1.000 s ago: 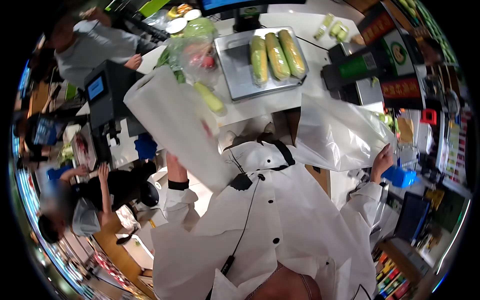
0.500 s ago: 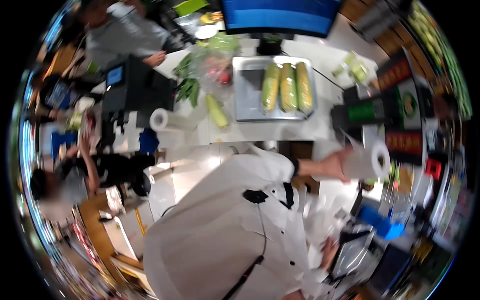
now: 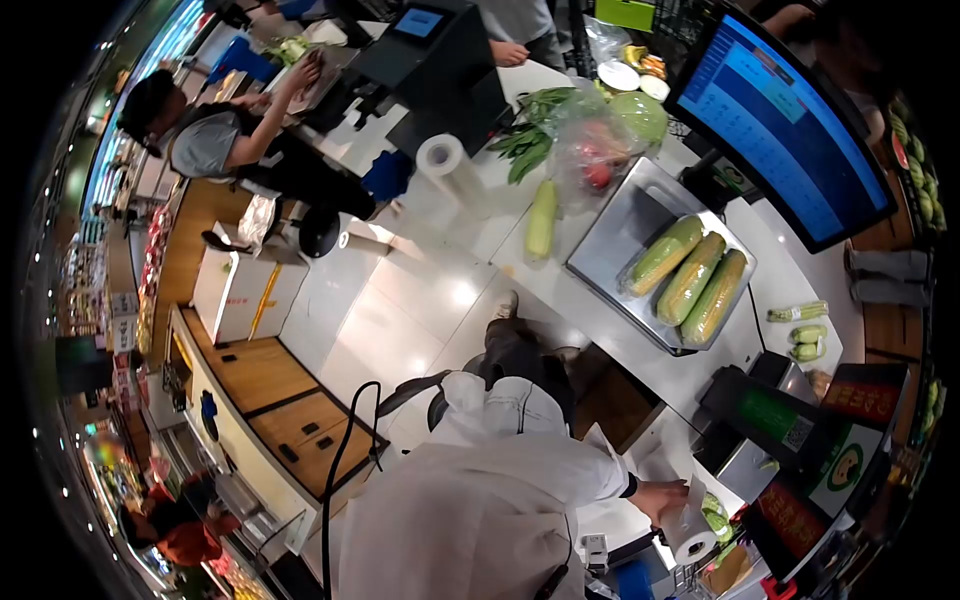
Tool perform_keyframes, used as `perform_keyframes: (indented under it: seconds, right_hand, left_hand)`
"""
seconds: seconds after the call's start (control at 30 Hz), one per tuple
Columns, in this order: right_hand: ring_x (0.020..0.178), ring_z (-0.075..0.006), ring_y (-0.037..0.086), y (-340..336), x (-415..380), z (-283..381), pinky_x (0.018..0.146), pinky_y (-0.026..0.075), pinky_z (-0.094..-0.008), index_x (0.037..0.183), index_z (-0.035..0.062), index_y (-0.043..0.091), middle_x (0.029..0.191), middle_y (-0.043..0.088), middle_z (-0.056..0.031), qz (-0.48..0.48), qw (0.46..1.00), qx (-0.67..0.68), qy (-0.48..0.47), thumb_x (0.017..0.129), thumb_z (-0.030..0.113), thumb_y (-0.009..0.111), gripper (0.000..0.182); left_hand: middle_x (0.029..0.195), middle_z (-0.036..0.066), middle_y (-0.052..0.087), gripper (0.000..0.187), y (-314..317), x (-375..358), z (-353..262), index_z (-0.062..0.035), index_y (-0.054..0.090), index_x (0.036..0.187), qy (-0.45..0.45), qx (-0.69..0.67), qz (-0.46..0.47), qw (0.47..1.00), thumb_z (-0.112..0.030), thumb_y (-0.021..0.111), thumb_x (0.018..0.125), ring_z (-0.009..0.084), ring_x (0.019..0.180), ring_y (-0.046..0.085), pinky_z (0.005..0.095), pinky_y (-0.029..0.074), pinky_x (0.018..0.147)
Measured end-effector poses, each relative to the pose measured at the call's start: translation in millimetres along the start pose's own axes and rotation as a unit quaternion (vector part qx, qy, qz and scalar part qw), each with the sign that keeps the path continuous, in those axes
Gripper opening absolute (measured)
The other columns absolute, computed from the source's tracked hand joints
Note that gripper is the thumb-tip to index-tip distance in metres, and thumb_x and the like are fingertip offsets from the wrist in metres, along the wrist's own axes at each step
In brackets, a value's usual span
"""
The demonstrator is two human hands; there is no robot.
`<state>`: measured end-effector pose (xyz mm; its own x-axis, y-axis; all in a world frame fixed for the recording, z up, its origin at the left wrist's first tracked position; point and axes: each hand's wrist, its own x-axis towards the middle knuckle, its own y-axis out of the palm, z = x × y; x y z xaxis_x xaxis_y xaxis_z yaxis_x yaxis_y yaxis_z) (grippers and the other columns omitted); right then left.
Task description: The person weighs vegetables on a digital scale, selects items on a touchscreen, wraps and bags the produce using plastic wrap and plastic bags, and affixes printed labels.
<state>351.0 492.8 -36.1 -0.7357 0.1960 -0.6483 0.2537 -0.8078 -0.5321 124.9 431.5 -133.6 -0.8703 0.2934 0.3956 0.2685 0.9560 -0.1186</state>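
Observation:
My right hand [image 3: 655,499], at the end of a white sleeve, is closed at a roll of clear plastic bags [image 3: 690,536] at the lower right. A loose flap of film stands up beside the roll, and some fingers are hidden there. My left hand does not show. On the white counter [image 3: 500,215], a metal scale tray [image 3: 610,225] carries three film-wrapped corn cobs [image 3: 680,278]. Left of the tray lie a pale green gourd [image 3: 540,222], leafy greens [image 3: 530,135] and a clear bag with red produce [image 3: 597,165].
A monitor [image 3: 775,125] stands behind the tray. Wrapped green vegetables [image 3: 805,335] lie at the counter's right. Another bag roll [image 3: 445,165] stands near a black printer-like machine [image 3: 440,75]. A co-worker [image 3: 220,135] works at the upper left. Dark sign boards [image 3: 830,450] rise at the right.
The view has turned, so the counter and tray appear tilted and farther right. My right hand stays at the bag roll, now lower in the picture.

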Motion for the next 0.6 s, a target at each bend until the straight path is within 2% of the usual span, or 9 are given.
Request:
perform_keyframes:
  seconds: [0.1,0.23,0.33,0.37,0.4,0.47,0.5,0.57,0.6]
  right_hand:
    - [0.050,-0.0053,0.047,-11,23,22,0.045,0.036,-0.0244,0.077,0.0012,0.062,0.064,0.061,-0.0041,0.022,0.999,0.002,-0.041,0.095,0.018,0.052,0.027]
    - [0.052,-0.0053,0.048,-12,28,35,0.046,0.037,-0.0244,0.077,0.0014,0.063,0.066,0.061,-0.0040,0.054,0.995,0.005,-0.083,0.095,0.018,0.053,0.026]
    - [0.054,-0.0053,0.048,-8,36,55,0.048,0.037,-0.0243,0.078,0.0015,0.063,0.068,0.062,-0.0040,0.079,0.991,0.017,-0.110,0.095,0.018,0.053,0.026]
    - [0.054,-0.0053,0.048,-1,39,63,0.048,0.037,-0.0243,0.078,0.0015,0.064,0.068,0.062,-0.0039,0.090,0.988,0.023,-0.120,0.095,0.018,0.053,0.026]
    - [0.055,-0.0053,0.048,4,44,72,0.049,0.037,-0.0243,0.078,0.0015,0.064,0.069,0.062,-0.0039,0.104,0.984,0.029,-0.139,0.095,0.018,0.053,0.026]
    - [0.056,-0.0053,0.049,5,60,96,0.049,0.038,-0.0243,0.078,0.0016,0.064,0.070,0.063,-0.0039,0.114,0.966,0.059,-0.223,0.095,0.018,0.053,0.025]
    - [0.068,-0.0078,0.053,4,62,135,0.060,0.042,-0.0242,0.086,0.0011,0.066,0.082,0.065,-0.0044,0.163,0.978,0.081,-0.102,0.093,0.016,0.057,0.018]
    - [0.070,-0.0106,0.057,21,82,175,0.064,0.046,-0.0261,0.091,-0.0018,0.066,0.082,0.066,-0.0051,0.155,0.972,0.114,-0.136,0.089,0.018,0.063,0.020]
    - [0.066,-0.0110,0.058,28,91,199,0.058,0.045,-0.0253,0.088,-0.0016,0.064,0.078,0.064,-0.0051,0.141,0.964,0.137,-0.178,0.087,0.017,0.065,0.018]
  left_hand:
    - [0.128,0.023,0.043,0.095,-14,0,-8,-0.0009,0.039,0.130,-0.007,-0.001,0.029,1.000,-0.038,0.081,0.052,0.0394,0.123,0.038,0.0519,0.022,0.109]
    - [0.126,0.022,0.044,0.095,-26,7,-12,-0.0008,0.039,0.130,-0.029,0.038,0.071,0.996,-0.034,0.081,0.052,0.0372,0.121,0.041,0.0487,0.029,0.107]
    - [0.124,0.023,0.046,0.076,-40,-4,7,0.0007,0.046,0.120,-0.046,0.058,0.082,0.994,-0.027,0.076,0.056,0.0368,0.114,0.047,0.0424,0.042,0.095]
    - [0.124,0.023,0.046,0.076,-48,-7,18,0.0007,0.046,0.120,-0.045,0.061,0.081,0.994,-0.027,0.076,0.056,0.0368,0.114,0.047,0.0424,0.042,0.095]
    - [0.121,0.022,0.049,0.068,-58,-9,33,0.0006,0.050,0.113,-0.100,0.073,0.144,0.982,-0.027,0.076,0.057,0.0358,0.112,0.049,0.0423,0.044,0.090]
    - [0.112,0.021,0.056,0.051,-101,-9,34,0.0002,0.055,0.101,-0.168,0.075,0.157,0.970,-0.027,0.074,0.062,0.0339,0.101,0.055,0.0423,0.047,0.081]
    - [0.105,0.020,0.061,0.043,-146,-14,19,-0.0001,0.057,0.096,-0.181,0.070,0.110,0.975,-0.027,0.072,0.066,0.0329,0.094,0.059,0.0423,0.049,0.076]
    - [0.090,0.017,0.065,0.037,-227,-21,-16,-0.0009,0.059,0.096,-0.266,0.025,0.071,0.961,-0.030,0.069,0.075,0.0306,0.075,0.063,0.0403,0.050,0.064]
    - [0.087,0.017,0.065,0.038,-260,-30,-24,0.0002,0.060,0.096,-0.282,0.039,0.082,0.955,-0.033,0.067,0.079,0.0287,0.070,0.063,0.0386,0.051,0.060]
